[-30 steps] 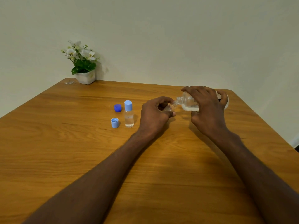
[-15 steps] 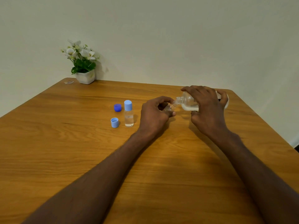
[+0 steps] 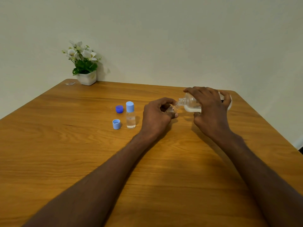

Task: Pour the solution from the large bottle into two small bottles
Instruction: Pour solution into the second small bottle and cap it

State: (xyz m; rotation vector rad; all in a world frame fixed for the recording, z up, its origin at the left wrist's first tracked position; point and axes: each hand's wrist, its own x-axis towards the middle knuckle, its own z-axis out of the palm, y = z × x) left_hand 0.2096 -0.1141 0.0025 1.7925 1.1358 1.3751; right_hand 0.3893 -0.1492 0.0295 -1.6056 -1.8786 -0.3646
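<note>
Large clear plastic bottle [image 3: 191, 104] tipped sideways in right hand [image 3: 211, 110], fingers wrapped round it, neck meeting small clear bottle [image 3: 172, 109] pinched in left hand [image 3: 157, 118] fingers, above wooden table [image 3: 82, 153], capped small bottle [image 3: 130, 115] and two blue caps [image 3: 116, 124] beside.

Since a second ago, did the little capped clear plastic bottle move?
No. The little capped clear plastic bottle stands in the same spot beside the light blue cap.

The table [image 3: 82, 145] under my arms is grained wood with a soft satin sheen. The large bottle [image 3: 191, 104] and both small bottles [image 3: 130, 118] look like clear, glossy plastic. The caps [image 3: 116, 124] are matt blue plastic, and the plant pot [image 3: 86, 78] is smooth white.
</note>
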